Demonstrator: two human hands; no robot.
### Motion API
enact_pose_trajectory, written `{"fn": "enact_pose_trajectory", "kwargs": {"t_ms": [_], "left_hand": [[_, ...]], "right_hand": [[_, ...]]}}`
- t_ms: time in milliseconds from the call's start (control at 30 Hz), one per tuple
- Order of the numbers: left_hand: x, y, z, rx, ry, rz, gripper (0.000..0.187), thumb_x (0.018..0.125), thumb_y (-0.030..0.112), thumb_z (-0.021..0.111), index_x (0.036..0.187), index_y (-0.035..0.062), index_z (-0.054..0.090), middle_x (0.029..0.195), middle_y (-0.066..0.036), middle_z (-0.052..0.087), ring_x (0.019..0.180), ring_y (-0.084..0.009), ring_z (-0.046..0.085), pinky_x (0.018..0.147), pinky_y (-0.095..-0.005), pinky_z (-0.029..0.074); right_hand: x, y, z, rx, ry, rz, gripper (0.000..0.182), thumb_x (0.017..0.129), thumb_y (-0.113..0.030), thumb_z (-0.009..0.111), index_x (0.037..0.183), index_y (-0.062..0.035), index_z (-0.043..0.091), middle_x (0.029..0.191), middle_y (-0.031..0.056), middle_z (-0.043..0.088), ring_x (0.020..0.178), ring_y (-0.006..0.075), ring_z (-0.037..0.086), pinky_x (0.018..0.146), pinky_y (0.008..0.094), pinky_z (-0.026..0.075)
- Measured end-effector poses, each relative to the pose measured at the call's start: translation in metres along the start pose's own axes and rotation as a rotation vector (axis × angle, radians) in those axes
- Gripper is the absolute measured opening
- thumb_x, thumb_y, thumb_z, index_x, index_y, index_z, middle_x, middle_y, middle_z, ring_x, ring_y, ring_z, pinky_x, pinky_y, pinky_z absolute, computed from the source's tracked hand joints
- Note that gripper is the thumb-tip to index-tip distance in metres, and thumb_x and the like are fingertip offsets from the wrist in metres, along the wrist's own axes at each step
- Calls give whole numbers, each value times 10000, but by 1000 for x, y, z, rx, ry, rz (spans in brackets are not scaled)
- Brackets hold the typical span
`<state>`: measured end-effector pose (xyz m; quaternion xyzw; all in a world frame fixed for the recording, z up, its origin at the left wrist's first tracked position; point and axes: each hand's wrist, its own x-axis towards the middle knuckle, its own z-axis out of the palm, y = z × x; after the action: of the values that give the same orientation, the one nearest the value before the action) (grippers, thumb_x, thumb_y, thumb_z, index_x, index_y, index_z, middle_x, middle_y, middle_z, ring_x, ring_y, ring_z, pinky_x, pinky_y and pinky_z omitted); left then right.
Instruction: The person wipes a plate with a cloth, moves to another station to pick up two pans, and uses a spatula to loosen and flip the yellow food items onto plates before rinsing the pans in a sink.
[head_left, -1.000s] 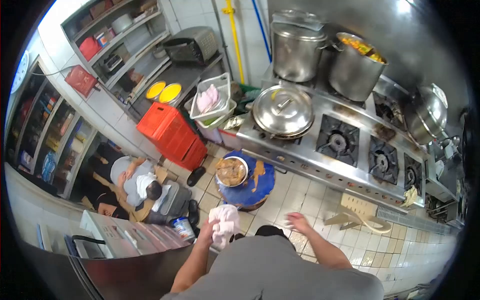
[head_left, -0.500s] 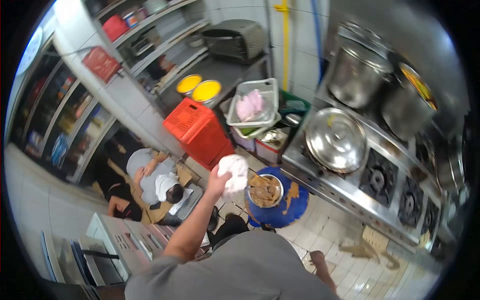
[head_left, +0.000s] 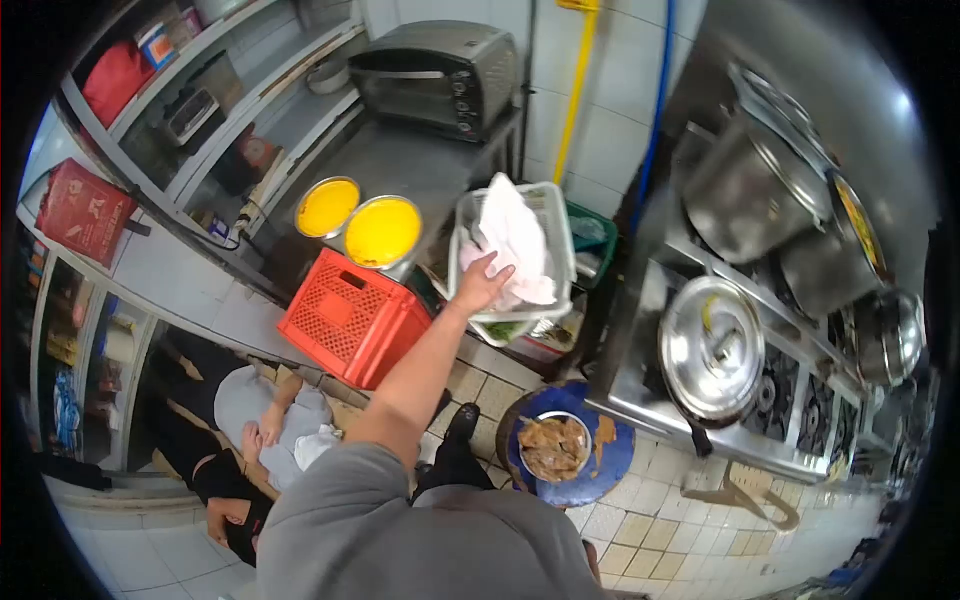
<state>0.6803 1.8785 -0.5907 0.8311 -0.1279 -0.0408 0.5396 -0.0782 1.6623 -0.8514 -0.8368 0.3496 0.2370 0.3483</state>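
My left hand (head_left: 483,286) reaches forward at the near left side of a white plastic basket (head_left: 561,222). Its fingers are spread against a crumpled white cloth (head_left: 515,235), which stands up in a point above the basket. Part of the cloth overlaps the basket's near rim, and pinkish stuff inside is mostly covered by it. Under the basket, greens (head_left: 503,329) show in another pale container. My right hand is out of view.
A red crate (head_left: 345,318) stands left of my arm, with two yellow-filled containers (head_left: 382,232) behind it. Right is a stove with a lidded pan (head_left: 712,350) and tall pots (head_left: 755,190). A bowl of brown food (head_left: 553,447) sits on a blue stool (head_left: 602,480). Two people (head_left: 262,425) sit lower left.
My left hand has carried the white cloth forward to the basket; the bundle has spread out and my fingers have loosened. My right hand has left the view. The camera has shifted.
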Motion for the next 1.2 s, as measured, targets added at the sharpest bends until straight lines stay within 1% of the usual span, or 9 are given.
{"fn": "enact_pose_trajectory", "kwargs": {"t_ms": [200,300,433,500,533,600,700,867,1200], "left_hand": [[-4,-81,-142,-880,723,-485,454,1033,384,510,1360,73,468,1145,-92,572,1017,-271,586,844,-435,539],[8,-123,-220,-877,856,-588,415,1065,458,418,1088,45,438,1283,-201,545,1062,-342,603,932,-475,532],[27,-108,-268,-987,667,-713,538,1064,513,364,1212,2,443,1274,-213,536,1096,-343,582,954,-475,523],[33,-108,-275,-983,613,-779,568,1063,533,347,1220,-2,458,1237,-193,543,1060,-318,584,959,-466,516],[37,-115,-277,-1054,618,-830,590,1054,562,342,1174,3,489,1132,-150,547,977,-272,566,951,-450,505],[45,-93,-278,-1077,645,-983,665,1015,656,349,1023,24,555,839,-27,474,743,-168,448,914,-406,473],[48,-116,-278,-1152,620,-1056,715,994,698,341,1047,21,562,846,-25,479,770,-170,450,908,-395,462],[45,-120,-263,-1443,656,-875,839,909,774,441,1278,25,522,1332,-124,524,1320,-258,462,1118,-454,351],[49,-157,-233,-1453,452,-515,513,1003,379,600,1400,78,480,1313,-88,602,1262,-257,553,1050,-472,459]], "right_hand": [[-34,-119,-7,29,-103,251,343,850,-340,645,992,-48,757,1009,232,722,994,381,685,903,456,535],[-16,-164,-27,69,-69,256,339,846,-335,646,986,-47,757,1001,233,722,985,384,686,898,457,535],[32,-216,-60,177,22,154,333,841,-329,648,980,-46,758,990,235,723,973,387,686,892,458,536],[53,-286,-102,-284,-29,-171,301,860,-268,640,990,-10,725,833,190,727,730,336,707,704,425,564],[37,-367,-130,101,31,111,304,880,-237,633,1059,2,692,774,165,717,676,298,701,672,416,560],[95,-314,-107,-15,69,-308,348,897,-236,654,1140,13,655,881,178,730,790,299,711,727,413,560],[84,-418,-131,161,145,-143,274,929,-248,652,1094,-37,708,1000,190,729,936,301,719,808,387,566],[84,-486,-132,133,108,-323,320,923,-233,669,1157,-15,672,1060,185,719,985,290,714,838,381,565],[51,-572,-146,491,-271,-128,357,980,-226,641,1270,-19,606,1096,114,705,982,219,697,827,324,569]]}}
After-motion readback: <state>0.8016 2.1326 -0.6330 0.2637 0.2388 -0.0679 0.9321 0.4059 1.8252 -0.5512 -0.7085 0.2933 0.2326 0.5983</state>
